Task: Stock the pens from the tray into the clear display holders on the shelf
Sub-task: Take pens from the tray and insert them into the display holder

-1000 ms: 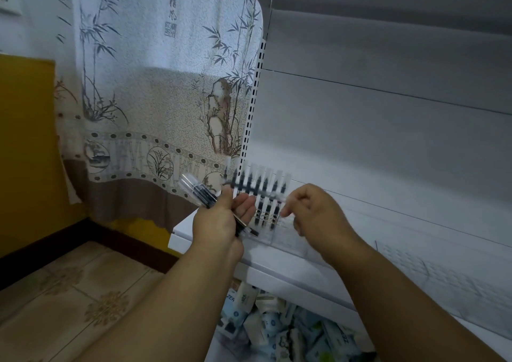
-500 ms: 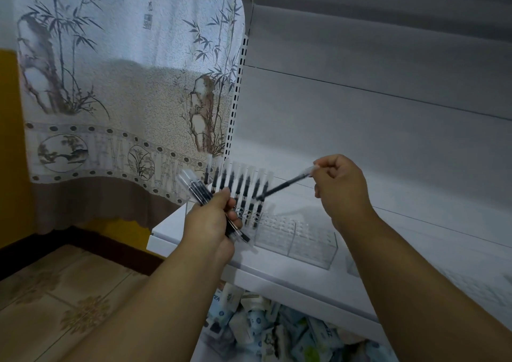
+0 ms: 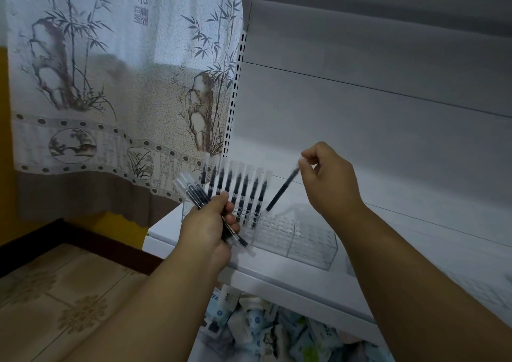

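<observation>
A clear display holder (image 3: 293, 237) with a grid of holes lies on the white shelf (image 3: 279, 275). Several black pens with clear caps (image 3: 241, 187) stand upright in its left end. My left hand (image 3: 207, 228) is closed around a bundle of pens (image 3: 194, 191), in front of the holder's left end. My right hand (image 3: 329, 178) pinches a single black pen (image 3: 282, 189) by its cap. That pen slants down to the left, its tip just above the holder beside the standing pens. The tray is not in view.
A bamboo-print curtain (image 3: 116, 90) hangs at the left beside the shelf's slotted upright (image 3: 234, 95). A second clear holder (image 3: 487, 287) lies further right on the shelf. Below the shelf is a pile of small packets (image 3: 266, 331). Tiled floor (image 3: 55, 300) at lower left.
My right hand took one pen from the bundle, lifted it up and right, then tilted it so the tip now points down at the holder. My left hand stayed in place.
</observation>
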Demonstrator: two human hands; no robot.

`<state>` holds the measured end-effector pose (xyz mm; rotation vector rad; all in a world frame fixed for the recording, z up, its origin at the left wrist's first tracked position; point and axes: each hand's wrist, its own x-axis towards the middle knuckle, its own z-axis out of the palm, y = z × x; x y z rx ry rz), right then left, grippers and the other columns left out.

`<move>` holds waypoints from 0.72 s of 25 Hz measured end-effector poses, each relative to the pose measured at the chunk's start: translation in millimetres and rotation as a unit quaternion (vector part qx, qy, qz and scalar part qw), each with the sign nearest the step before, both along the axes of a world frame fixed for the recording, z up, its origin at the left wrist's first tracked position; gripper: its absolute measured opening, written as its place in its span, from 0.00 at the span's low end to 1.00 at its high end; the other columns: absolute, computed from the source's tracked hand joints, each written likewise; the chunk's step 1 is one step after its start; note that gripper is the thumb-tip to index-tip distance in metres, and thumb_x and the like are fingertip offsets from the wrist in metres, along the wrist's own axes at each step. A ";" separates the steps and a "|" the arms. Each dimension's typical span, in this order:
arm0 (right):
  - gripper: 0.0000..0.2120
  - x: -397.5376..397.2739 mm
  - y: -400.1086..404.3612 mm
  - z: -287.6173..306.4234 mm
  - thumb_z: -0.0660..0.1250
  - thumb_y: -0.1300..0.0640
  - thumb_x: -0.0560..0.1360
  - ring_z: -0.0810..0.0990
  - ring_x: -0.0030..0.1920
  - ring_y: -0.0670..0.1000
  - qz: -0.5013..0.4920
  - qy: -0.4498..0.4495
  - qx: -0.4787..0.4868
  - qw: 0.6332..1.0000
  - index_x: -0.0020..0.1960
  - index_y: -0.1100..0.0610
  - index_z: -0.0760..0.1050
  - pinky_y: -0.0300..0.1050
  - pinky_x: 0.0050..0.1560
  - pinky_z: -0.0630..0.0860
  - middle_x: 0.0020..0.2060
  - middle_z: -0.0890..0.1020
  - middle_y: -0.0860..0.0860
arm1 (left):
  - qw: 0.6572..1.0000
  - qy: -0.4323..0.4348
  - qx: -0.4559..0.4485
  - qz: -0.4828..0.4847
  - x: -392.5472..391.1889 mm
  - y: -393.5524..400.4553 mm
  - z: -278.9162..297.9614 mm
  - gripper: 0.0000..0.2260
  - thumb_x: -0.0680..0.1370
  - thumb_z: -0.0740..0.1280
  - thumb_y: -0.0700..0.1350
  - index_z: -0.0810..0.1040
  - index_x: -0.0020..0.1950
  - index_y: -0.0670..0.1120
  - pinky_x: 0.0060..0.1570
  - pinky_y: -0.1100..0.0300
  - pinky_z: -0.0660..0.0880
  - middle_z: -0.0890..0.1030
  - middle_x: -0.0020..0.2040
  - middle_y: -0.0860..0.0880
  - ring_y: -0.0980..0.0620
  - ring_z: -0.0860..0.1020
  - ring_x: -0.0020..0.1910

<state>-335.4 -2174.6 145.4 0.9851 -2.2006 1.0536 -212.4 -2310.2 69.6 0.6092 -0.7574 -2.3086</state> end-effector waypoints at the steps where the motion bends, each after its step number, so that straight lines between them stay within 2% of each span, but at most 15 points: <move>1: 0.03 -0.7 1.2 -0.6 0.63 0.54 0.80 0.77 0.40 0.45 -0.004 0.001 -0.001 1.000 0.51 0.52 0.74 0.39 0.43 0.72 0.44 0.78 0.44 | 1.000 0.001 0.000 0.000 0.1 -0.3 0.0 0.04 0.79 0.67 0.41 0.74 0.45 0.43 0.21 0.65 0.66 0.75 0.28 0.50 0.57 0.68 0.19; 7: 0.04 3.8 -11.6 -11.8 0.64 0.55 0.80 0.75 0.41 0.44 0.050 -0.013 0.078 0.996 0.53 0.53 0.76 0.39 0.43 0.69 0.45 0.79 0.43 | 1.000 -0.004 -0.010 -0.001 -3.2 3.5 -0.8 0.05 0.78 0.68 0.43 0.75 0.45 0.44 0.20 0.65 0.66 0.72 0.31 0.49 0.56 0.67 0.20; 11: 0.04 6.1 -27.3 -8.8 0.63 0.55 0.80 0.78 0.46 0.49 0.054 -0.019 0.093 0.994 0.52 0.52 0.76 0.43 0.46 0.74 0.47 0.82 0.47 | 1.000 0.001 -0.020 -0.019 -3.9 9.2 -1.3 0.12 0.77 0.69 0.52 0.72 0.40 0.46 0.20 0.63 0.65 0.69 0.28 0.51 0.56 0.65 0.21; 14: 0.07 5.8 -30.8 -16.2 0.62 0.54 0.80 0.79 0.46 0.51 0.026 -0.004 0.162 0.986 0.56 0.52 0.75 0.45 0.45 0.75 0.47 0.82 0.49 | 0.999 0.017 -0.019 -0.036 -2.0 12.4 1.0 0.14 0.76 0.67 0.57 0.71 0.40 0.48 0.20 0.63 0.65 0.68 0.27 0.52 0.56 0.65 0.21; 16: 0.08 6.2 -27.5 -16.5 0.62 0.53 0.80 0.78 0.46 0.49 0.022 -0.041 0.151 0.987 0.58 0.51 0.76 0.43 0.45 0.74 0.48 0.81 0.48 | 0.998 0.013 -0.031 -0.045 -0.8 13.5 3.2 0.14 0.76 0.67 0.58 0.72 0.43 0.48 0.20 0.63 0.64 0.68 0.27 0.52 0.56 0.64 0.22; 18: 0.09 8.8 -23.0 -11.1 0.62 0.51 0.80 0.77 0.45 0.47 0.014 -0.018 0.118 0.993 0.58 0.50 0.77 0.41 0.44 0.71 0.51 0.78 0.47 | 0.996 -0.001 -0.062 -0.062 0.7 15.0 5.2 0.13 0.76 0.68 0.56 0.71 0.44 0.47 0.21 0.62 0.64 0.68 0.27 0.51 0.55 0.64 0.22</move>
